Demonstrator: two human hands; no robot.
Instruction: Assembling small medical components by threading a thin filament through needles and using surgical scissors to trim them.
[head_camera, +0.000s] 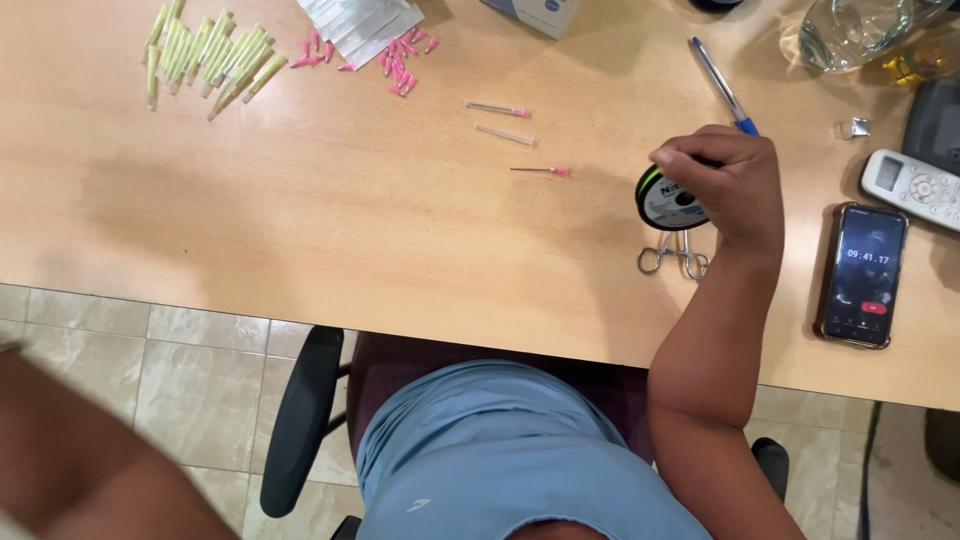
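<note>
Person seen from above, seated at the desk. Wears a light blue-grey sleeveless top, soft fabric with loose folds, a small pale mark on it low and left of centre. Both arms bare from the shoulder; no sleeves, no watch, no rings or bands visible. Right hand over the desk, bare. Left arm below the desk edge, blurred; its hand is out of frame.

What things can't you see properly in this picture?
Head view only:
- Spool: the right hand covers its top.
- Scissor-like tool: the spool hides its tips.
- Left hand: only a blurred arm shows at the bottom-left corner.
- Glass container: cut off by the top edge.
</note>
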